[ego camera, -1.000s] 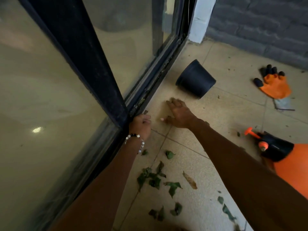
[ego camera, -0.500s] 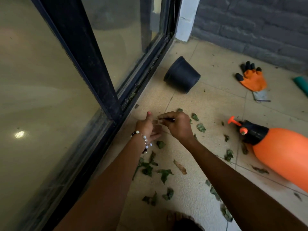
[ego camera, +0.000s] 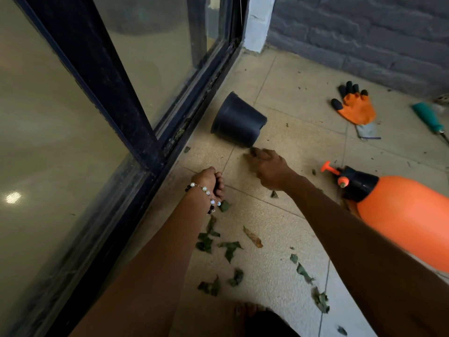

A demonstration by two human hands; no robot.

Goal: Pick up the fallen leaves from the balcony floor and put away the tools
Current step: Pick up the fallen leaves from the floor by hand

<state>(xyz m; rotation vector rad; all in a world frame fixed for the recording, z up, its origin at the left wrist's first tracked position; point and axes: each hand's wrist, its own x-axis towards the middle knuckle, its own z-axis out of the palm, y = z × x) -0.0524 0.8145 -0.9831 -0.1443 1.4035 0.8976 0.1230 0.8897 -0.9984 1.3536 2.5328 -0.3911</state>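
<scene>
Head view: the person crouches on the balcony floor (ego camera: 279, 76) beside a glass sliding door (ego camera: 102, 98). The left hand (ego camera: 210, 181) is curled into a fist near the door track, probably around gathered leaves, though its contents are hidden. The right hand (ego camera: 268, 167) reaches forward with fingers bent down onto the floor at a leaf fragment, just short of the overturned black pot (ego camera: 239, 120). Most fallen leaves (ego camera: 229, 248) lie behind both hands, nearer the person. The orange sprayer (ego camera: 398, 210) lies just right of the right forearm; the orange glove (ego camera: 356, 105) and a teal-handled tool (ego camera: 428, 117) lie well beyond it. Leaf collection is in hand, at an early stage. The next move calls for a fingertip pinch on the fragment, then transfer to the left hand.
</scene>
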